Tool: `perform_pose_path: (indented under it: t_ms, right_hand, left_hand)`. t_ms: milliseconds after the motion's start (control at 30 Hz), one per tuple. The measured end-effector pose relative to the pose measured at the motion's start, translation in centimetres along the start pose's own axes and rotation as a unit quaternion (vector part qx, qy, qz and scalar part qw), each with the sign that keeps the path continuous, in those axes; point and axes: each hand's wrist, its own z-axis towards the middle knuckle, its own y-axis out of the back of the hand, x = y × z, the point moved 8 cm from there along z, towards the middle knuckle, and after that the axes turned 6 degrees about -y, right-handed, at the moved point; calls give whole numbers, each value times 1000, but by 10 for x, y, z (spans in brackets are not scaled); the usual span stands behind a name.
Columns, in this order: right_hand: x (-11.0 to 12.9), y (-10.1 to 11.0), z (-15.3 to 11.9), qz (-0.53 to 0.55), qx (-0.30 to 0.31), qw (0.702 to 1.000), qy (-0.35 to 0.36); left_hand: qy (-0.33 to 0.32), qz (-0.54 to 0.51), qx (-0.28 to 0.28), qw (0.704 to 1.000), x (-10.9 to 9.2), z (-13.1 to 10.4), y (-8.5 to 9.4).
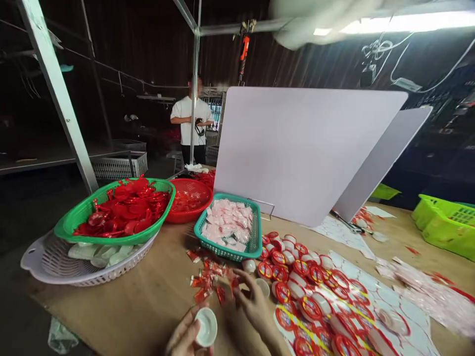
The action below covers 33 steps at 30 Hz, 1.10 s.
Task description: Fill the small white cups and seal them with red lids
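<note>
Smooth beside shiny

At six o'clock our left hand (184,333) grips a smooth, round white cup (206,327), mouth and axis tilted up toward us. At its two o'clock our right hand (256,302) curls beside glossy red packets (203,281); whether pinching, we cannot tell.

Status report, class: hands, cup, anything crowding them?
Left hand gripping round white plastic cup. Right hand at small shiny red packets. Red-lidded white containers close by, right.

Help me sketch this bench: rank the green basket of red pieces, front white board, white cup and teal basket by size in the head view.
Largest to smallest:
1. Front white board
2. Green basket of red pieces
3. Teal basket
4. White cup, held in the left hand
</note>
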Motion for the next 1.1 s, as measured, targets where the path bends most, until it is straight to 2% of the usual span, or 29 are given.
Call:
perform_pose_path:
  t_ms: [133,233,367,467,533,667,833,1000,1100]
  right_hand:
    - [12,1,-10,97,51,993,-51]
    - [15,4,-13,97,60,992,-60]
    - [5,13,-16,-59,44,996,-50]
    - [-2,17,-20,-208,39,976,-46]
    - [-4,16,-23,-262,37,963,-53]
    - [-3,12,-25,-313,9,948,-64]
    - [-1,7,-23,-353,9,934,-51]
    - [-4,14,-21,-370,-1,928,-51]
    - [4,7,-18,-366,7,930,-17]
  left_hand:
    - [-24,-14,14,1000,-10,-8,-8]
    - [-23,-2,21,1000,-16,-11,-14]
    - [-27,26,6,999,-20,-10,-10]
    - [-22,50,-14,998,-20,-8,-3]
    - [-11,58,-18,998,-18,-7,-1]
    - [5,68,-17,998,-11,-2,-3]
    - [12,75,-14,997,-7,2,-5]
    - [4,74,-25,997,-16,2,-2]
    - [-7,77,-38,996,-21,2,-1]
